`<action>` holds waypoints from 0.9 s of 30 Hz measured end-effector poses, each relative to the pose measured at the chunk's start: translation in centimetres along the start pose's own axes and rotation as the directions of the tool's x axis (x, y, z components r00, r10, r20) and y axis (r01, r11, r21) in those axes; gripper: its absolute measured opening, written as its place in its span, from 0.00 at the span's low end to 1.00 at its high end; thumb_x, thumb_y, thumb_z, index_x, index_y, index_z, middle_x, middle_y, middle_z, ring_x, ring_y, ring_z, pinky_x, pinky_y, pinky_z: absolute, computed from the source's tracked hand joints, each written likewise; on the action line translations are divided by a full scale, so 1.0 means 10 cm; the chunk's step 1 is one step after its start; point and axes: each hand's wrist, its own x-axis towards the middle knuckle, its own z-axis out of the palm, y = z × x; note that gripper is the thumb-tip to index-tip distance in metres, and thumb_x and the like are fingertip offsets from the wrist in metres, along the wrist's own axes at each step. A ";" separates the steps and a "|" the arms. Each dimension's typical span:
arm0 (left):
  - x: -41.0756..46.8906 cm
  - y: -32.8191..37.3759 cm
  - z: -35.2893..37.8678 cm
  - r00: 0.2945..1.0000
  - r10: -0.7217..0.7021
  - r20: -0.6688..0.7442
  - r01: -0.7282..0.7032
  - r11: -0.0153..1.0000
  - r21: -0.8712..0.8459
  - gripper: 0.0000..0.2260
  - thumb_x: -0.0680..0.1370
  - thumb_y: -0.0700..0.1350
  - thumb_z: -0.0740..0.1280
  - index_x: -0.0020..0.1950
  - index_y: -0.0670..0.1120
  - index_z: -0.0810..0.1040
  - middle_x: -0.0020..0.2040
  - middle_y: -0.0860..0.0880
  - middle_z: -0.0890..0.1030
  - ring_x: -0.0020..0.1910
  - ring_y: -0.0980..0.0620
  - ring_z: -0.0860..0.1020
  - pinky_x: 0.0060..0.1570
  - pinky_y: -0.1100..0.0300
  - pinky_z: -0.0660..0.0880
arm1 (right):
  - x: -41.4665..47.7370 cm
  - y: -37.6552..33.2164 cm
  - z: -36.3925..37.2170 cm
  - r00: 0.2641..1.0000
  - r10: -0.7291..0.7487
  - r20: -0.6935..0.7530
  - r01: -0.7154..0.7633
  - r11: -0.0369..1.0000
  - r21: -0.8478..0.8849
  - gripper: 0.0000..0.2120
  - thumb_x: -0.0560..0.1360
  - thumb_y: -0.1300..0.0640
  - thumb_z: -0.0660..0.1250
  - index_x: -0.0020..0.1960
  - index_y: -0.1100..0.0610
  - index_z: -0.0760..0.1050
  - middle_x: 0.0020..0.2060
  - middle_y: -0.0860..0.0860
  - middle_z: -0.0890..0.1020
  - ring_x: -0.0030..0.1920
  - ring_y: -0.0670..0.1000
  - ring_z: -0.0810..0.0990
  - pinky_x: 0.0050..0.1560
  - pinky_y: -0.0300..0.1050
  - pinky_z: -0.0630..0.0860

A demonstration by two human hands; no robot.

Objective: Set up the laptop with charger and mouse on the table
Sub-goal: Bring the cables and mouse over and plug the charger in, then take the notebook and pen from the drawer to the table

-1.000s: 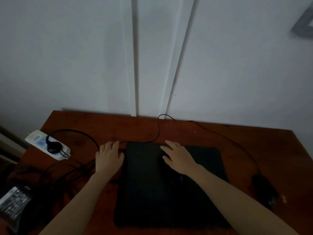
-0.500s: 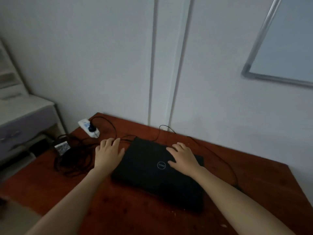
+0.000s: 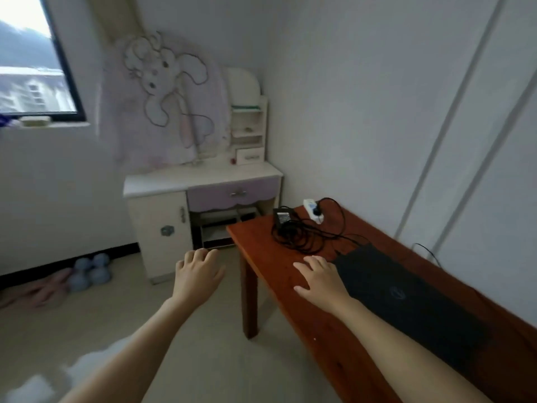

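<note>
A closed black laptop lies flat on the red-brown wooden table. Its charger brick sits at the table's far left end, with a tangle of black cable running to the laptop's corner. The plug sits in a white power strip. My right hand hovers over the table just left of the laptop, fingers apart, holding nothing. My left hand is off the table, over the floor, fingers loosely curled and empty. No mouse is in view; a thin black wire trails behind the laptop.
A white and purple dressing desk stands against the wall beyond the table's left end. Grey-blue dumbbells and pink slippers lie on the floor at left. A window is at the upper left. The wall runs close behind the table.
The view has swung left. Both hands have come off the laptop: the left moved out past the table edge, the right slid off to the laptop's left side.
</note>
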 end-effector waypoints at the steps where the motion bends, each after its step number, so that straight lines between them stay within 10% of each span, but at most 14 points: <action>1: -0.08 -0.17 -0.12 0.999 -0.033 -0.020 0.033 0.999 0.009 0.21 0.77 0.53 0.61 0.68 0.47 0.68 0.67 0.45 0.70 0.67 0.42 0.65 0.62 0.49 0.63 | 0.05 -0.19 -0.02 0.999 -0.040 -0.014 0.040 0.999 -0.006 0.27 0.77 0.45 0.58 0.74 0.51 0.57 0.73 0.53 0.58 0.74 0.53 0.53 0.71 0.52 0.55; 12: -1.09 -1.89 -1.21 0.951 -0.260 -0.169 0.271 0.961 0.049 0.21 0.76 0.53 0.64 0.67 0.46 0.71 0.65 0.45 0.72 0.66 0.42 0.66 0.61 0.48 0.64 | 0.34 -2.25 -0.13 0.933 -0.338 -0.126 0.335 0.941 -0.048 0.28 0.75 0.47 0.64 0.71 0.55 0.64 0.70 0.57 0.65 0.72 0.56 0.61 0.67 0.52 0.62; 17: -1.38 -2.47 -1.45 0.956 -0.244 -0.161 0.257 0.964 0.064 0.22 0.69 0.55 0.61 0.56 0.43 0.79 0.53 0.42 0.80 0.55 0.37 0.76 0.50 0.45 0.73 | 0.39 -2.95 -0.04 0.910 -0.357 -0.211 0.341 0.934 -0.108 0.30 0.51 0.43 0.81 0.49 0.53 0.82 0.45 0.55 0.83 0.47 0.56 0.84 0.36 0.49 0.80; 21: -1.38 -2.73 -1.50 0.961 -0.229 -0.155 0.244 0.966 0.084 0.24 0.68 0.57 0.56 0.49 0.43 0.81 0.46 0.44 0.82 0.47 0.39 0.80 0.41 0.46 0.77 | 0.48 -3.26 0.04 0.913 -0.354 -0.202 0.342 0.935 -0.093 0.30 0.50 0.44 0.82 0.49 0.54 0.82 0.44 0.56 0.83 0.46 0.57 0.84 0.36 0.50 0.80; 27: -0.95 -3.00 -1.41 0.969 -0.206 -0.136 0.209 0.978 0.002 0.29 0.70 0.60 0.53 0.59 0.42 0.78 0.57 0.42 0.79 0.59 0.38 0.74 0.54 0.45 0.71 | 0.86 -3.42 0.06 0.911 -0.351 -0.217 0.338 0.936 -0.098 0.30 0.50 0.44 0.81 0.49 0.54 0.82 0.44 0.55 0.83 0.45 0.56 0.84 0.35 0.49 0.80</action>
